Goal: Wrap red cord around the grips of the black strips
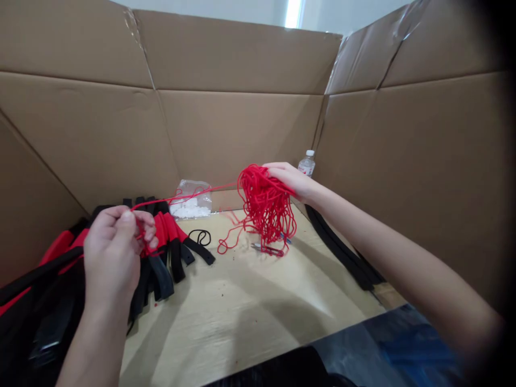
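Note:
My left hand (115, 242) pinches a thin strand of red cord (181, 195) between thumb and fingers, just above a pile of black straps with red sleeves (163, 258). My right hand (284, 180) grips the top of a tangled bundle of red cord (266, 207), which hangs down onto the board. The strand runs from this bundle across to my left hand. Small red-handled snips (268, 249) lie under the bundle's lower edge, partly hidden by loose cord.
Cardboard walls (237, 134) surround the light wooden board (245, 290). A plastic bag of white pellets (190, 202) and a water bottle (307, 164) stand at the back. A small black loop (200, 237) lies near the straps, and long black straps (342, 250) lie along the right side.

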`<act>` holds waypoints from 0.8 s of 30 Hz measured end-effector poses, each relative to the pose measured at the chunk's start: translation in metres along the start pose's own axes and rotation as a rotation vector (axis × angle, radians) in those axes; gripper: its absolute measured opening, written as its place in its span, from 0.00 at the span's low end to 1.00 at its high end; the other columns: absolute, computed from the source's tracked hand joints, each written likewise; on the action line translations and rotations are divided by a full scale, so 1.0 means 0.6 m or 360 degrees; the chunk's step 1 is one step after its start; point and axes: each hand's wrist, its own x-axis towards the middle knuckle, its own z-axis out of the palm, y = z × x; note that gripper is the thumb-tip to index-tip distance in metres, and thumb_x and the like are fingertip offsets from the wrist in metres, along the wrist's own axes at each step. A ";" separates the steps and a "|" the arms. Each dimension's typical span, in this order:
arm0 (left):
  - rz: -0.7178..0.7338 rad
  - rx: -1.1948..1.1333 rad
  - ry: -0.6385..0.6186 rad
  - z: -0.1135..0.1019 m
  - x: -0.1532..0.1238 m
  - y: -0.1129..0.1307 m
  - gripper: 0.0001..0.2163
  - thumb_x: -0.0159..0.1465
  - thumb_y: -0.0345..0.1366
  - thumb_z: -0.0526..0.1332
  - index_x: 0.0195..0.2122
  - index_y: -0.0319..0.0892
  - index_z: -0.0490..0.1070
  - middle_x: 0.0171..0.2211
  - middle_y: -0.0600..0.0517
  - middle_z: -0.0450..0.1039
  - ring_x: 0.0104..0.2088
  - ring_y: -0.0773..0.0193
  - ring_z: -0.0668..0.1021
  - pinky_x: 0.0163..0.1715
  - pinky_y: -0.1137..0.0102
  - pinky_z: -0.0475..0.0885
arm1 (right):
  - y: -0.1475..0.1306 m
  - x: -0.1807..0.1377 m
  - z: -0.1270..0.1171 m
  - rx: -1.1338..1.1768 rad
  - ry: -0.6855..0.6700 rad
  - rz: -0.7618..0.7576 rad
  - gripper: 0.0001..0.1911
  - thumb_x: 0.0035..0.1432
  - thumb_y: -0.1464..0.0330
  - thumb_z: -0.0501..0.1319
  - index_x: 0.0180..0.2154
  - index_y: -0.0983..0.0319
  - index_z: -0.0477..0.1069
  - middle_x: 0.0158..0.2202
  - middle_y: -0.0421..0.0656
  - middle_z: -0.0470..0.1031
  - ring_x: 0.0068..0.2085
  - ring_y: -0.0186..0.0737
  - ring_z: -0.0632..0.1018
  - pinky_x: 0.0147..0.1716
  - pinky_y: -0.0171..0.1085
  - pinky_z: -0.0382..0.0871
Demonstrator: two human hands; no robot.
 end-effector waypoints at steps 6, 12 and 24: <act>-0.0142 0.0216 -0.0296 0.021 -0.063 0.020 0.03 0.55 0.31 0.63 0.31 0.45 0.74 0.24 0.53 0.69 0.17 0.73 0.61 0.11 0.77 0.49 | -0.064 -0.098 0.056 -0.0407 -0.0143 -0.0319 0.09 0.51 0.73 0.55 0.30 0.64 0.74 0.25 0.37 0.72 0.27 0.31 0.69 0.28 0.31 0.61; -0.0046 0.0719 -0.0711 0.069 -0.133 0.040 0.09 0.56 0.37 0.67 0.38 0.43 0.76 0.24 0.56 0.68 0.23 0.71 0.68 0.21 0.77 0.64 | -0.071 -0.166 0.092 -0.0731 -0.0244 -0.0488 0.09 0.53 0.73 0.57 0.33 0.65 0.75 0.26 0.38 0.74 0.26 0.32 0.70 0.28 0.33 0.59; -0.0450 0.0261 -0.1073 0.057 -0.143 0.007 0.07 0.61 0.35 0.62 0.34 0.43 0.82 0.23 0.56 0.74 0.26 0.70 0.73 0.30 0.76 0.71 | -0.050 -0.193 0.094 -0.0192 -0.0590 -0.0186 0.08 0.60 0.67 0.60 0.41 0.63 0.68 0.39 0.43 0.76 0.38 0.38 0.75 0.37 0.37 0.68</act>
